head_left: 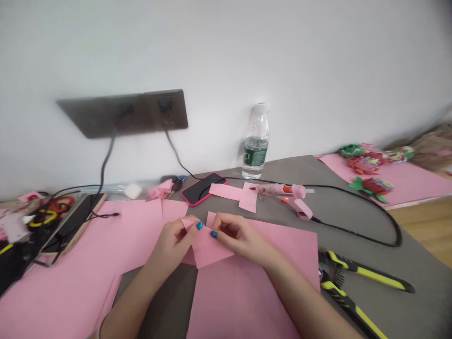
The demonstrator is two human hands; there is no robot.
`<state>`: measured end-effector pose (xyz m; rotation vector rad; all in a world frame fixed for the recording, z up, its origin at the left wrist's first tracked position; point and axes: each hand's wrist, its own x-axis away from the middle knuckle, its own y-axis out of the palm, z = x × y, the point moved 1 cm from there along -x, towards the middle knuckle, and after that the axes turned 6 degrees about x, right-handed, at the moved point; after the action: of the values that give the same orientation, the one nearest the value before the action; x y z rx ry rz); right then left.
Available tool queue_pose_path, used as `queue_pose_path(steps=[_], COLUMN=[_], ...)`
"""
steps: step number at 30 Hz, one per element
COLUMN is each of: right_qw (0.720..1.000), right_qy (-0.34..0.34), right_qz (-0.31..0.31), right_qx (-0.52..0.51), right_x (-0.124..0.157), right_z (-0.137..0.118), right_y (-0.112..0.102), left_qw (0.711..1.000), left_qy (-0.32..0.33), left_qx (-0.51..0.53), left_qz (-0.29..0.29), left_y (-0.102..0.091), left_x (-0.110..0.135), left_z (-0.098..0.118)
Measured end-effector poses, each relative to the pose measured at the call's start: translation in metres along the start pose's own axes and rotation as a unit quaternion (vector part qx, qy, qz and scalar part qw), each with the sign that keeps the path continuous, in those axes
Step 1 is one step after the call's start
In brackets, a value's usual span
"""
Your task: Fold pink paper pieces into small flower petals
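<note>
Between my two hands is a small piece of pink paper [212, 252], held above a larger pink sheet [243, 296]. My left hand [178, 238] pinches its upper left edge, the thumb with a blue nail lying on top. On the upper right edge, my right hand [238, 235] grips the same piece with its thumb in front and fingers curled behind. Just beyond my hands lie pink paper strips [229, 192] set crosswise. The tip of a pink glue gun [291, 195] rests at these strips.
A water bottle [255, 146] stands against the wall. Two phones lie here, one in a pink case [203, 189], one at left [72, 223]. Yellow-black pliers [353, 278] sit at right. Paper flowers [370, 172] are at far right; cables run from the wall socket [129, 113].
</note>
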<state>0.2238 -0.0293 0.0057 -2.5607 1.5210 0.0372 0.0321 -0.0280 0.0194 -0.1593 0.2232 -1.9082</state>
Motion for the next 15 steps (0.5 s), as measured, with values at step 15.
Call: queue_pose_path(steps=[15], right_qw=[0.999], right_qy=[-0.028], right_qz=[0.031], right_qx=[0.031], right_x=[-0.0018], right_z=[0.0043], right_y=[0.0036], left_qw=[1.0], left_qy=[-0.005], left_qx=[-0.028], left_qz=[-0.004], left_y=[0.003], left_x=[-0.0014], left_z=[0.0047])
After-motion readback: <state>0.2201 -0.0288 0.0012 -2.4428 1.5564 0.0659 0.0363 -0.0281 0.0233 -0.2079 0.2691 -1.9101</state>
